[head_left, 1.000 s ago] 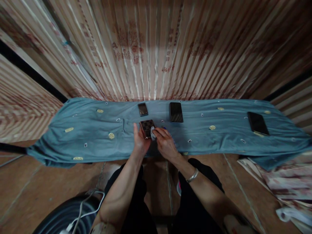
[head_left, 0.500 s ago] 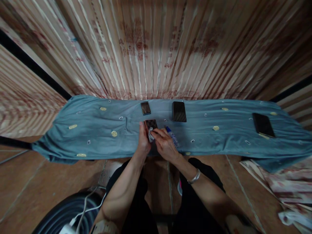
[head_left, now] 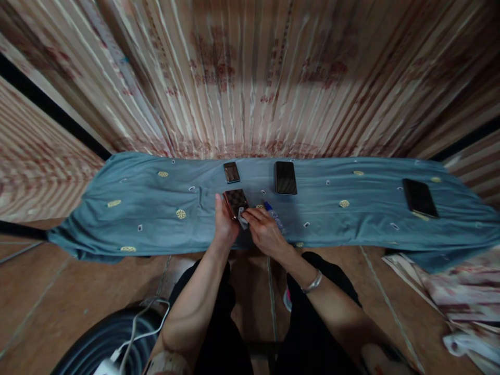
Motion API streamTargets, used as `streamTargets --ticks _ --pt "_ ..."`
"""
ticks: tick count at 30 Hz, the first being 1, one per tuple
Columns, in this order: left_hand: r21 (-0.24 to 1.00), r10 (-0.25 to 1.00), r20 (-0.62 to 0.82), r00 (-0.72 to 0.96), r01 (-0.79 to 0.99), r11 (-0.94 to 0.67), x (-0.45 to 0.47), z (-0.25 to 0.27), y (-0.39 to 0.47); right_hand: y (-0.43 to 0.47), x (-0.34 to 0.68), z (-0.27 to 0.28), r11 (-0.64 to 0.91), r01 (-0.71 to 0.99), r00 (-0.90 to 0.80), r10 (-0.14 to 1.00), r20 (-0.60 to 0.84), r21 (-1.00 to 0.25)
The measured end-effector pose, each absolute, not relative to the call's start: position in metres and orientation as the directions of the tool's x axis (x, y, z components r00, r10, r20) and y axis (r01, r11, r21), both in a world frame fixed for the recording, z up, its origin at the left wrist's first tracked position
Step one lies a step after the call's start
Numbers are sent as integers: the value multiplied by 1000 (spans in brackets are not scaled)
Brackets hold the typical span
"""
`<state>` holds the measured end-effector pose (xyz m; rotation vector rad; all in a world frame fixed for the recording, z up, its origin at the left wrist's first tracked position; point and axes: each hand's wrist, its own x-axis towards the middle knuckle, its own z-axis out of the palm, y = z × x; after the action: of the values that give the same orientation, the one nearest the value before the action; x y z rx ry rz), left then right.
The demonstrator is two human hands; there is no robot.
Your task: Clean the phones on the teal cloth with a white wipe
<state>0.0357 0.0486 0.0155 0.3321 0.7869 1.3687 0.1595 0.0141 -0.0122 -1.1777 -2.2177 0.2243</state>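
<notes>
My left hand is closed around the side of a dark checkered phone-like case with a coppery edge. Pinched in the fingers of my right hand is a small white cloth or tissue, which rests against the lower part of the case. I cannot tell which of the two the cloth is made of. Beside my right hand lies a blue-capped clear bottle or tube, partly covered by that hand.
A teal cloth covers the long narrow table. On it lie a small dark flat device, a black phone and another black phone at the right. A striped curtain hangs behind. White cables run over a black round stool at lower left.
The case has tilted and shifted slightly left in my left hand. The white cloth sits a little lower on it. The whole view has moved slightly.
</notes>
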Motion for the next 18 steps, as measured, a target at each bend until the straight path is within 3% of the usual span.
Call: streamTargets --ticks 8,18 --pt "648 948 -319 -3 -730 216 34 19 47 22 170 -20 487 793 -344 853 391 -365" --pt "621 934 -349 77 -727 292 43 18 44 27 174 -22 481 802 -316 844 433 -353"
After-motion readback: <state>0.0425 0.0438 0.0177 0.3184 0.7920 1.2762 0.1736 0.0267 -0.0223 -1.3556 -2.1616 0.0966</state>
